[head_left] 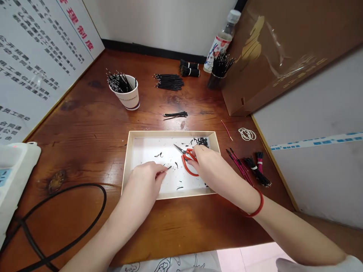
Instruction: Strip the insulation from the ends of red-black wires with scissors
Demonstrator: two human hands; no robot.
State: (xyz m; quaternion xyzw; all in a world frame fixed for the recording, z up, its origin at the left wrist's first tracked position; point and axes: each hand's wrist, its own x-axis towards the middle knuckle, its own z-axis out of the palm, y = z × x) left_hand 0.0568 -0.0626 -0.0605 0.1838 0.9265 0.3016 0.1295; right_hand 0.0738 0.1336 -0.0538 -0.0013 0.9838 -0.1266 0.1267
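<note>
My left hand (144, 181) rests over the front left of a shallow cardboard tray (170, 133) with a white bottom, pinching a short black wire (167, 169) between its fingertips. My right hand (207, 164) lies over the red-handled scissors (187, 162) inside the tray, with the fingers on the handles and the closed steel blades pointing up and left. Black wire scraps (202, 142) lie heaped at the tray's back right corner, and more bits are scattered across its white bottom. The hands hide part of the tray.
A paper cup (127, 94) and a small holder (217, 79) stand wires upright on the wooden table (85, 151). Black wire bundles (168, 81) lie behind the tray, red-and-black bundles (249, 170) to its right, and a coiled black cable (56, 223) at front left.
</note>
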